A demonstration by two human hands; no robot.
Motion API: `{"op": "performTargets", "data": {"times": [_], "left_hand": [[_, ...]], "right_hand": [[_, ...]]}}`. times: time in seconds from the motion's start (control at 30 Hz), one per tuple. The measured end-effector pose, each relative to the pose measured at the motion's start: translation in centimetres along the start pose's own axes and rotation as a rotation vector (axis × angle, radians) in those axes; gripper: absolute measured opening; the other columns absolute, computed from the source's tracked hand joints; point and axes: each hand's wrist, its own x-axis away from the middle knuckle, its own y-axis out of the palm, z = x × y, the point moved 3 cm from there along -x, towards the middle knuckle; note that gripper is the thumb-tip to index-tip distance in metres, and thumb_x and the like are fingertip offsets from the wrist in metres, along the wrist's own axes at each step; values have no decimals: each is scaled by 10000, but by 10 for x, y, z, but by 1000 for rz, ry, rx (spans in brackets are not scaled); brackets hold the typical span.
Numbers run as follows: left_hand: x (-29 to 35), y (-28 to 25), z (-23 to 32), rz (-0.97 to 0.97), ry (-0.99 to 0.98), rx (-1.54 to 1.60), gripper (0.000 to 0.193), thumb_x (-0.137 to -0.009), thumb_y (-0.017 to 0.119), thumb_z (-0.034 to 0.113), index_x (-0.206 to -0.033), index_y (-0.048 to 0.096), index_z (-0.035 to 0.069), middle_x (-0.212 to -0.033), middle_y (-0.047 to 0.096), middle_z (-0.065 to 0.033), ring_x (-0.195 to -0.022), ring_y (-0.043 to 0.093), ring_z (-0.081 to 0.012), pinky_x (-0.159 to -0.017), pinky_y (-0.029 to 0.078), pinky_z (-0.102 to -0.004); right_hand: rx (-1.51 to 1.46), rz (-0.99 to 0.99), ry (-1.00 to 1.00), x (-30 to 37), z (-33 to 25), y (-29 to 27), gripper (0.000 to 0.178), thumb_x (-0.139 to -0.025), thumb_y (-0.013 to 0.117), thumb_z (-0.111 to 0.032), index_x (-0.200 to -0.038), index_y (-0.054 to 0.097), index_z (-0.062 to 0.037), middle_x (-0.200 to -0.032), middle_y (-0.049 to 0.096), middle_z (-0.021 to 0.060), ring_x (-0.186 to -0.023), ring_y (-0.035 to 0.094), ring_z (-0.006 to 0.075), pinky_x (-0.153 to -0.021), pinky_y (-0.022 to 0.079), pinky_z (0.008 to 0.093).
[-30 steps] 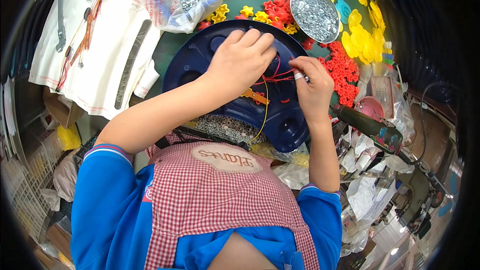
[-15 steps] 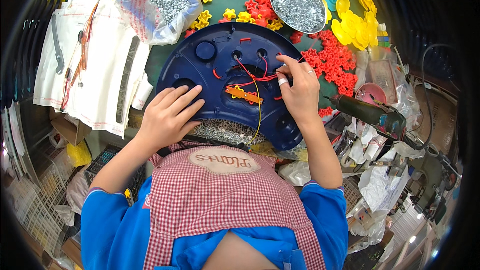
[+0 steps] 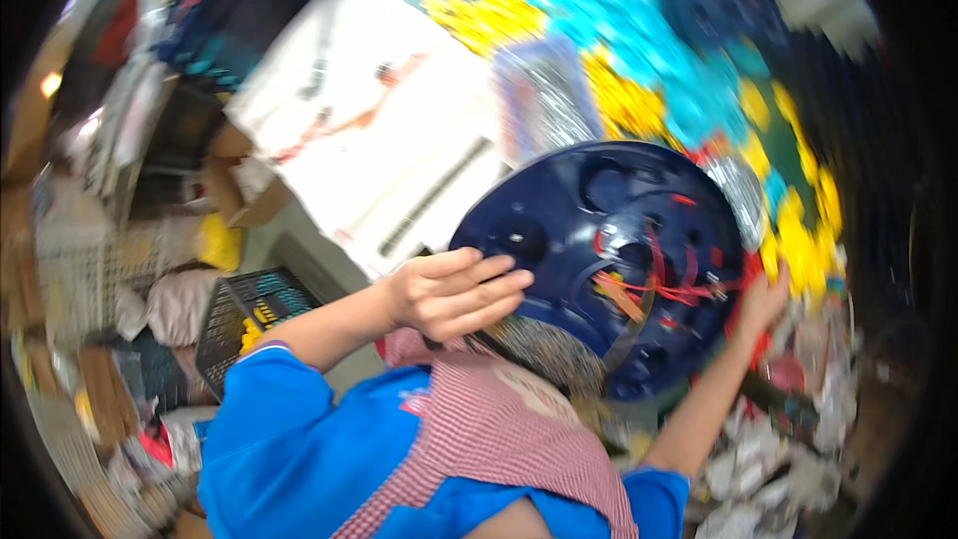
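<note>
A dark blue curved plastic shell (image 3: 549, 185) lies in front of me, its round recesses facing up. Red wires (image 3: 689, 289) run across it toward its right side, beside a small orange strip (image 3: 621, 296). My left hand (image 3: 459, 294) is at the shell's left edge, fingers stretched out and nothing seen in them. At the right rim is my right hand (image 3: 763, 299), close to the wire ends; motion smears its fingers, so its grip is unclear.
Beyond the shell stand a bag of small metal parts (image 3: 549, 100) and a round metal dish (image 3: 736, 195). Yellow pieces (image 3: 489, 15) and light blue pieces (image 3: 639, 40) are heaped behind. White packaging (image 3: 369, 120) lies left, above a dark crate (image 3: 254, 304).
The whole view has swung left, so the shell now appears farther right, and the picture is blurred. My right hand has shifted from over the wires to the shell's right rim.
</note>
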Motion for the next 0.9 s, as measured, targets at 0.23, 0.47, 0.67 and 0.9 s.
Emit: {"op": "performTargets", "data": {"times": [0.23,0.47,0.67,0.9], "left_hand": [[62,-170,-189,323,-615,-842,200,-795,728,65,-993,753,74,-924,747,-68,-747,672,-213,-740,494,-356],[160,-259,-336,227,-1161,-904,316,-861,670,374,-1094,745,175,-936,724,-138,-883,686,-328,-786,520,-388],[160,-232,-339,-7,-1171,-1103,434,-859,688,377,-1269,647,244,-1225,664,-127,-1152,609,-287,-985,413,-448],[-65,46,-246,-14,-378,-353,278,-833,714,216,-1088,717,107,-1195,661,-123,-1124,603,-338,-964,464,-415]], "right_hand": [[268,-267,193,4,-50,-12,443,-835,586,-25,-1277,591,3,-1268,614,217,-1193,556,395,-1034,415,424],[277,-143,6,-6,-19,4,500,-824,598,-65,-1318,561,6,-1335,558,230,-1248,506,383,-1069,383,418],[157,-287,119,-10,-16,11,463,-861,646,-162,-1274,583,38,-1218,623,253,-1124,589,398,-978,449,429],[-97,57,193,-7,-37,-22,306,-933,612,-140,-1192,642,20,-1073,696,178,-959,667,301,-818,515,383]]}}
